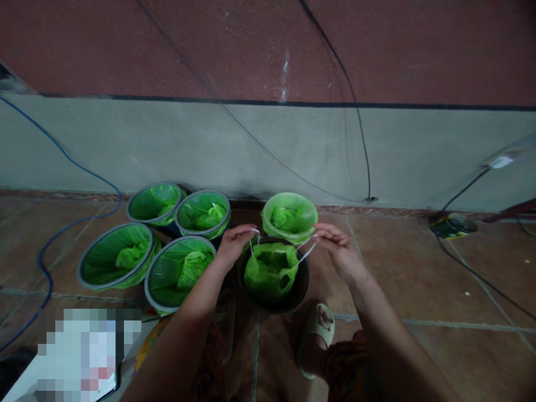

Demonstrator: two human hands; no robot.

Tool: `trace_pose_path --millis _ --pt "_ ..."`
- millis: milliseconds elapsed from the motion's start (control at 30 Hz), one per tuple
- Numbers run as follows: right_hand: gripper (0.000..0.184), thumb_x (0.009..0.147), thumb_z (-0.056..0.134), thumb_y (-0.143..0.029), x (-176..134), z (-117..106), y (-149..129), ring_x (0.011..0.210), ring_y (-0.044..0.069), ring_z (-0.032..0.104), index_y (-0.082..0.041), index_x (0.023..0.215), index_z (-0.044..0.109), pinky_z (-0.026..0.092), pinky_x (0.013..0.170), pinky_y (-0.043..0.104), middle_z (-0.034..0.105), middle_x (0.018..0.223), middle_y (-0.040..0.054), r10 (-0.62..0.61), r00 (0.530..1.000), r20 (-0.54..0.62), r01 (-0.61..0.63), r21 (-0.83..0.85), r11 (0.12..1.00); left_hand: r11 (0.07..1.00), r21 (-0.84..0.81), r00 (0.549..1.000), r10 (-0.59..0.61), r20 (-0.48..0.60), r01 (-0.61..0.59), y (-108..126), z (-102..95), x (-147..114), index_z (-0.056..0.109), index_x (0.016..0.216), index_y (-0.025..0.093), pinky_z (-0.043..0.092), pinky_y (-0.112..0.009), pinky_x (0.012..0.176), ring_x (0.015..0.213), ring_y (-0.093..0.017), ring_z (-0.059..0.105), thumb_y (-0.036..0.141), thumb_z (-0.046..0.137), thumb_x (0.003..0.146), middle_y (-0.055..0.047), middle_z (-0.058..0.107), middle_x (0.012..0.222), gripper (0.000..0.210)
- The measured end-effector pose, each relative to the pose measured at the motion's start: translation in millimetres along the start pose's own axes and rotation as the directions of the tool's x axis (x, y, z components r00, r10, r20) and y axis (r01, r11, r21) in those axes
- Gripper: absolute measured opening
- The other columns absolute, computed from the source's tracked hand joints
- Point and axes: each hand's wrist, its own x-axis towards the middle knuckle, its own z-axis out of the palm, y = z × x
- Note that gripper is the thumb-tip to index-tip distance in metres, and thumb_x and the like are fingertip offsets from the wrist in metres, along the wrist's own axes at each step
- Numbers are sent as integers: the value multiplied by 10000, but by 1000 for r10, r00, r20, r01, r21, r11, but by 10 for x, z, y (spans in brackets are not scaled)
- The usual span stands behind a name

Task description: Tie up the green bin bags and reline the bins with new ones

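At centre frame, the left hand (235, 241) and right hand (337, 248) each pinch a white drawstring (307, 250) of the green bag (270, 271) inside the dark bin (301, 285) on the floor (419, 279).

Both hands pull white drawstrings of a crumpled green plastic bag (270, 271) sitting in a dark round bin (301, 293) on the tiled floor (419, 279): left hand (234, 241), right hand (337, 245). Five green-lined bins stand beside and behind it.
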Motion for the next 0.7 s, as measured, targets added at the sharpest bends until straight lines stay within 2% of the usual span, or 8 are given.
trace_pose_path --millis 67,133,233,300,400,533,600,700 --pt "313 695 739 -252 -53 105 -183 812 130 628 -261 1003 681 489 792 286 672 825 -23 -15 999 30 8 220 976 971 -236 988 72 136 -38 149 106 -70 757 822 181 441 -323 961 1035 -204 639 328 721 735 -47 742 1049 174" --pt "306 700 743 -256 -83 203 -293 813 137 633 -277 999 680 506 795 310 663 831 -25 11 998 66 -34 358 933 929 -369 961 88 263 16 251 217 -127 758 856 177 440 -344 974 1007 -204 657 323 722 757 -56 748 1014 180" --pt "321 693 742 -249 -72 345 -309 603 76 534 -266 1007 676 483 597 249 625 804 -40 122 986 111 -158 424 892 891 -439 937 46 348 119 291 374 -156 743 843 161 483 -349 888 841 -188 689 344 710 780 -51 746 888 196" --pt "335 682 744 -245 -54 452 -254 466 27 356 -238 1010 672 320 425 184 580 742 -56 203 970 134 -239 378 895 886 -447 950 27 312 122 271 453 -140 731 806 155 496 -329 820 745 -164 676 349 713 776 -32 727 807 197" --pt "346 677 737 -266 -66 646 -125 418 21 196 -211 1007 648 117 374 195 463 607 -94 278 942 190 -319 237 918 919 -393 976 65 208 23 231 513 -95 736 785 154 480 -307 816 752 -148 646 340 732 749 -24 705 784 189" --pt "277 651 737 -285 -136 897 68 451 37 288 -182 881 622 154 403 205 472 588 -83 318 894 317 -339 12 941 951 -287 972 171 164 -119 180 540 -53 741 757 154 445 -305 908 984 -185 616 328 760 702 -67 690 1016 184" --pt "243 667 734 -345 -154 954 119 455 39 297 -169 747 587 159 407 206 474 567 -68 323 886 333 -325 -50 944 960 -268 973 138 183 -86 142 559 -52 731 799 158 455 -302 892 989 -187 614 362 746 718 -66 682 1028 220" --pt "329 723 709 -464 -129 911 81 418 30 250 -180 711 543 124 386 204 438 537 -72 325 886 332 -353 27 935 956 -288 963 33 268 48 54 593 -77 687 946 169 483 -300 830 869 -167 630 489 652 795 -40 686 901 356"
